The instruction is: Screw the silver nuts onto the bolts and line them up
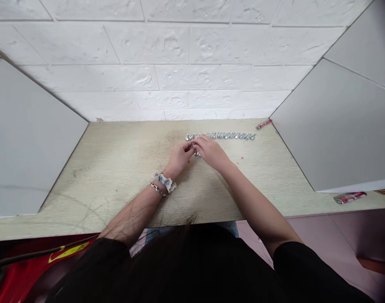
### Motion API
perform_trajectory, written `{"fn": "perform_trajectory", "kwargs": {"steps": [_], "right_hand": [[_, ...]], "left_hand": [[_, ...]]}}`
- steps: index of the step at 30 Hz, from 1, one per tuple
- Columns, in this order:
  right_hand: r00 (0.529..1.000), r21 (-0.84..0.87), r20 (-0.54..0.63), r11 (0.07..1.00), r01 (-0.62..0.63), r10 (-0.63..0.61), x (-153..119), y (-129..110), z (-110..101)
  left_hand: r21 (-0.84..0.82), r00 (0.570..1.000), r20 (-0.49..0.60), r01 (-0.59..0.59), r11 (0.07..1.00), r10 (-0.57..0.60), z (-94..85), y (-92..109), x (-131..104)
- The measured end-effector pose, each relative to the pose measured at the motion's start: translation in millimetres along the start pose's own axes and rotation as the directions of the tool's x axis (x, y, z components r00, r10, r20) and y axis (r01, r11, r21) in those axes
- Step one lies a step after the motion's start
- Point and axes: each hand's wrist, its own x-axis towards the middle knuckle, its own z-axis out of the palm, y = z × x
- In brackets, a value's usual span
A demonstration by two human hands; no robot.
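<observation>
My left hand (pixel 179 158) and my right hand (pixel 210 150) meet over the tabletop, fingertips pinched together around a small silvery metal bolt (pixel 191 145). Fingers cover most of this bolt. Just beyond my hands, a row of similar shiny bolts (pixel 231 135) stands along the table, running to the right with their shanks pointing up. My right fingers hide part of that row. Below my fingertips, a few more bolts (pixel 196 153) sit close to my hands, partly covered.
The pale wooden table (pixel 117 168) ends at a white brick-patterned wall (pixel 173 75). Grey panels (pixel 25 139) flank both sides. A red cylinder like a battery (pixel 263 124) lies in the back right corner, another red cylinder (pixel 350 198) near the front right edge. Brown specks dot the tabletop.
</observation>
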Motion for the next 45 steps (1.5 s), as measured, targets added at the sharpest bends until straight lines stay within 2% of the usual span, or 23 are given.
{"fn": "perform_trajectory", "kwargs": {"steps": [5, 8, 13, 15, 18, 24, 26, 30, 32, 42, 45], "right_hand": [[0.995, -0.115, -0.028, 0.989, -0.095, 0.092, -1.8, -1.7, -0.9], [0.992, -0.081, -0.053, 0.990, -0.120, 0.116, -2.9, -4.4, -3.7], [0.999, 0.093, -0.040, 0.995, 0.027, -0.023, -2.3, -7.5, -5.4], [0.999, 0.124, -0.030, 0.992, 0.037, -0.034, -1.3, -6.7, -4.6], [0.999, 0.110, -0.019, 0.993, -0.035, 0.038, 0.0, -5.3, -3.8], [0.981, -0.046, -0.011, 0.980, -0.193, 0.193, -1.8, -6.9, -5.4], [0.983, 0.006, -0.041, 0.984, -0.178, 0.178, -3.0, -7.5, -5.6], [0.997, 0.118, -0.078, 0.993, 0.005, 0.004, -3.8, -6.3, -3.1], [0.997, 0.135, -0.071, 0.990, 0.049, -0.040, -3.2, -5.0, -1.2], [0.986, -0.012, -0.077, 0.988, -0.152, 0.151, -2.7, -4.7, -1.5], [0.987, 0.088, -0.108, 0.990, -0.114, 0.123, -3.2, -4.7, -2.2]], "left_hand": [[0.025, 0.999, 0.019, -0.041, 0.999, 0.040, 2.0, 4.0, -3.2], [0.008, 0.999, 0.020, -0.028, 1.000, 0.028, 1.5, 4.7, -3.6], [-0.032, 1.000, 0.006, 0.010, 0.999, -0.010, -1.4, 3.4, -1.7], [-0.028, 1.000, -0.007, 0.012, 1.000, -0.012, -1.4, 2.8, -1.4], [-0.030, 1.000, 0.004, -0.001, 1.000, 0.001, -0.2, 2.5, -1.9], [-0.025, 0.999, 0.031, -0.015, 1.000, 0.016, 0.1, 5.4, -4.1], [-0.047, 0.999, 0.039, -0.007, 0.999, 0.009, -0.9, 6.6, -4.2], [-0.041, 1.000, 0.015, 0.014, 0.999, -0.013, -2.2, 6.3, -2.9], [-0.013, 1.000, -0.002, 0.015, 1.000, -0.015, -2.3, 5.0, -1.8], [-0.055, 0.999, 0.052, -0.015, 0.998, 0.018, -1.3, 1.7, -2.4], [-0.074, 0.999, 0.032, 0.024, 0.997, -0.021, -2.3, 2.6, -1.7]]}}
